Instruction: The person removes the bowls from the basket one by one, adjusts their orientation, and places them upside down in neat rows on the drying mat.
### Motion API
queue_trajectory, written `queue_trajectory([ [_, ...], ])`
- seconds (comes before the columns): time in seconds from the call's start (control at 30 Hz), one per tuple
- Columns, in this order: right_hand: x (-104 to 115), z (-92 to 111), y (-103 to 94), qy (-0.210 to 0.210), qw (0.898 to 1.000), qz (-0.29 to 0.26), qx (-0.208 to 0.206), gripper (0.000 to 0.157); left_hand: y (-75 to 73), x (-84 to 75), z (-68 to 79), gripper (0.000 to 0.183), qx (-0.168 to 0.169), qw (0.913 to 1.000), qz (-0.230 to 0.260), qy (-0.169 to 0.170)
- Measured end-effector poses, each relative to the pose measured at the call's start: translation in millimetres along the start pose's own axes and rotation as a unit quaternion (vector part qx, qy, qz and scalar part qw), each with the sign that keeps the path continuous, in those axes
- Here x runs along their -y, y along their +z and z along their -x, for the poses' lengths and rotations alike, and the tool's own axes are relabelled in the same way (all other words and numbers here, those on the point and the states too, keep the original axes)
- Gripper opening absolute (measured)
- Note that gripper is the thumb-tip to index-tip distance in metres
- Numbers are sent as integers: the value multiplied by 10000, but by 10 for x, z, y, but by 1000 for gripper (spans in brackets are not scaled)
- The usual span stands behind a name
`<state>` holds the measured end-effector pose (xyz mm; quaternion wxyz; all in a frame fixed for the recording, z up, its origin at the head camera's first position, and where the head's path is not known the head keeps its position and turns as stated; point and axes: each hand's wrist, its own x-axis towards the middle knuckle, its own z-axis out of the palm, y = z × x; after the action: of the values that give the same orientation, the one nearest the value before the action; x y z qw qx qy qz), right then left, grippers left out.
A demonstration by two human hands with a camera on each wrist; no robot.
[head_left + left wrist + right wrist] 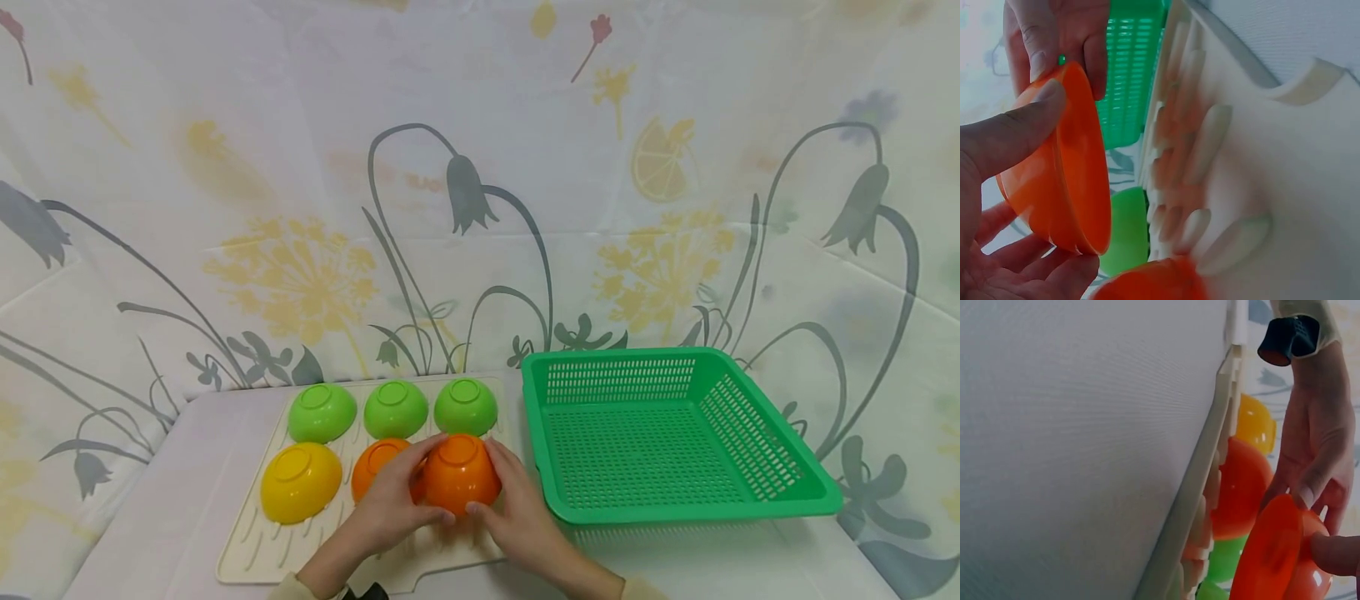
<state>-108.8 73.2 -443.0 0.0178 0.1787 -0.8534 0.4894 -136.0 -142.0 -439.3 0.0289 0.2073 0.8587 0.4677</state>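
Between both hands an orange bowl (459, 479) is held upside down, its foot ring facing up. My left hand (395, 497) grips its left side, thumb in front and fingers behind; my right hand (521, 508) grips the right side the same way. In the left wrist view the orange bowl (1060, 169) hangs a little above the ribbed cream drying mat (1297, 162). A second orange bowl (372, 464) rests upside down on the mat beside my left hand, partly hidden by it. The right wrist view shows both thumbs on the held bowl (1279, 550).
A yellow bowl (300, 483) sits inverted at the mat's left. Along the back stand three inverted green bowls, the nearest to my hands being the right one (466, 407). To the right is a green slotted basket (675, 515). A flower-printed cloth (480, 283) hangs behind.
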Motion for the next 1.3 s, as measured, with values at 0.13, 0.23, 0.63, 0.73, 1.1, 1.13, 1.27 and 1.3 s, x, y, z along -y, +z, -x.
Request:
queue_trajectory([
  [0.13,-44,-7,22,116,9998,-166,-31,78,55,35,-27,95,-25,9998,-133,-114],
  [0.23,-77,-24,38,212,9992,-318,-109,77,106,54,-54,95,-77,9998,-174,-112],
  [0.63,-159,-84,104,630,9956,-633,-270,79,272,62,-137,91,-302,9988,-373,-120],
  [0.73,-177,-105,119,766,9945,-641,-306,80,297,72,-140,92,-316,9982,-468,-205],
  [1.1,-247,-137,163,870,9933,-637,-407,77,326,63,-142,87,-166,9973,-595,-406],
  [1.13,-246,-136,163,856,9934,-648,-404,76,325,55,-141,86,-170,9973,-585,-410],
  [1.27,-238,-134,159,789,9938,-678,-387,73,320,35,-137,81,-176,9976,-502,-433],
  [1.3,-233,-134,158,785,9939,-675,-381,73,317,32,-137,80,-176,9977,-479,-444],
])
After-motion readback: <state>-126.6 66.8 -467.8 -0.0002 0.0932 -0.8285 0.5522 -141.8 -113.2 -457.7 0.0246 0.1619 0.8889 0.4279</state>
